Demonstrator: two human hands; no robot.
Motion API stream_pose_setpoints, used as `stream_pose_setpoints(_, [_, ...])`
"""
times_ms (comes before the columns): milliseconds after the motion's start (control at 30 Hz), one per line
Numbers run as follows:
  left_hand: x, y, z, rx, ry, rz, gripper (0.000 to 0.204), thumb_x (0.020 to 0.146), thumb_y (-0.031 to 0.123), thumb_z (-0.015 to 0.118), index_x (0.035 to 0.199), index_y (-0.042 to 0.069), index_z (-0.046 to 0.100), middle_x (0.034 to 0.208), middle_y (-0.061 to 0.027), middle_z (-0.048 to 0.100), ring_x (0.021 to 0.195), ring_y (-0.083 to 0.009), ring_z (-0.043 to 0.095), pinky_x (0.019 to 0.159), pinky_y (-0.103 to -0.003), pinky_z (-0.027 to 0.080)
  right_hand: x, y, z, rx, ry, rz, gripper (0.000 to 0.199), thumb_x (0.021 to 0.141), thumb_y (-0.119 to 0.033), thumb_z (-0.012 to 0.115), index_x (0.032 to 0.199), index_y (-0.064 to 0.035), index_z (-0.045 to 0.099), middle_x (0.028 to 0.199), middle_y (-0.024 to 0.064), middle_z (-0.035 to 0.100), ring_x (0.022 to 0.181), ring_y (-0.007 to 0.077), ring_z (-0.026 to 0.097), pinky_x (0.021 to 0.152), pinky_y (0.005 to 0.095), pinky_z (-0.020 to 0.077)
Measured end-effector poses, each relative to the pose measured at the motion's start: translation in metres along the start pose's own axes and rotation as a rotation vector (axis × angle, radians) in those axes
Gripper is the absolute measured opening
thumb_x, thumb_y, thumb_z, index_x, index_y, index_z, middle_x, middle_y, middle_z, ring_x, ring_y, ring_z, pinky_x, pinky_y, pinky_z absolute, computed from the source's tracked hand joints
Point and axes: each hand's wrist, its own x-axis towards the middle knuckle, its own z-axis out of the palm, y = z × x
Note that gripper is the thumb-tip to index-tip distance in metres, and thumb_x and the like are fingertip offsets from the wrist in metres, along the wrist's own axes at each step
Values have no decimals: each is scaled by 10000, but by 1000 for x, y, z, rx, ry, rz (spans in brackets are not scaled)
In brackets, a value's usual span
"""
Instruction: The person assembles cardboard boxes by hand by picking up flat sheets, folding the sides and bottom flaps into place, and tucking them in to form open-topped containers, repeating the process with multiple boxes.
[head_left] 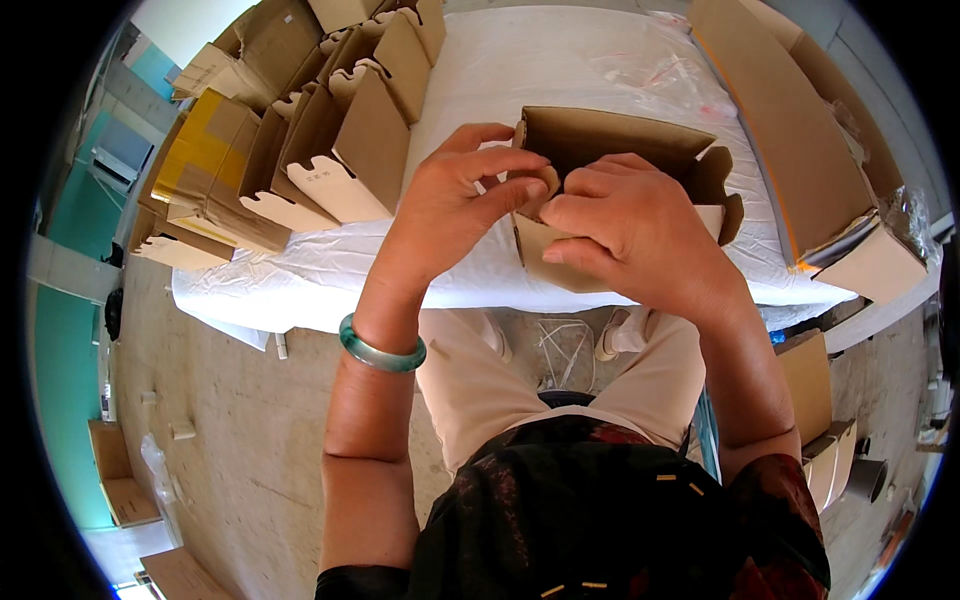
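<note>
Both hands grip one small cardboard box [600, 150] above the desk [540, 70] edge: the left hand [450, 200] pinches a flap at its near corner and the right hand [640, 230] presses the front wall. Its walls stand, top open; a row of folded boxes [340, 130] lies left.

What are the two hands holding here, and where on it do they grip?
Both hands hold a half-folded brown cardboard box. The left hand pinches a flap at its near left corner; the right hand grips the near wall beside it.
</note>
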Motion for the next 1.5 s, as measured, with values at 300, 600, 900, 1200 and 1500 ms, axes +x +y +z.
stream_pose_setpoints(300, [-3, 3, 1, 188, 13, 62, 241, 839, 86, 679, 1071, 105, 741, 1262, -171, 594, 800, -236, 669, 754, -329, 534, 1, 4, 4, 45, 62, 63, 142, 823, -220, 643, 811, -81, 614, 837, 78, 621, 824, 284, 620, 778, 414, 481])
stream_pose_setpoints(600, [-13, 5, 4, 83, 34, 30, 366, 867, -3, 650, 1215, 104, 685, 1295, -102, 597, 884, -142, 629, 738, -251, 509, 1, 15, 15, 166, -12, 467, 250, 939, -289, 564, 1023, -53, 560, 886, 157, 653, 884, 374, 623, 759, 480, 462])
stream_pose_setpoints(900, [-20, -2, 20, -67, 260, -55, 357, 873, 12, 640, 1223, 69, 599, 1226, -75, 620, 910, -148, 628, 722, -271, 518, 0, 17, 25, 119, 73, 376, 285, 952, -240, 553, 1170, -57, 554, 1074, 162, 660, 986, 373, 624, 819, 471, 487])
stream_pose_setpoints(1200, [-19, -8, 37, -724, 237, -356, 569, 921, 98, 574, 1452, -12, 400, 1371, -134, 528, 1239, -197, 507, 1016, -326, 420, 1, 18, 27, 187, 161, 255, 254, 896, -174, 602, 1131, -79, 591, 1030, 135, 654, 947, 356, 623, 795, 452, 490])
stream_pose_setpoints(1500, [-21, -5, 37, -603, 210, -302, 507, 964, 135, 561, 1432, -29, 453, 1312, -93, 590, 1089, -149, 579, 976, -282, 428, 3, 14, 29, 144, 272, 138, 171, 831, -123, 655, 985, -80, 595, 982, 97, 576, 932, 317, 582, 793, 433, 480])
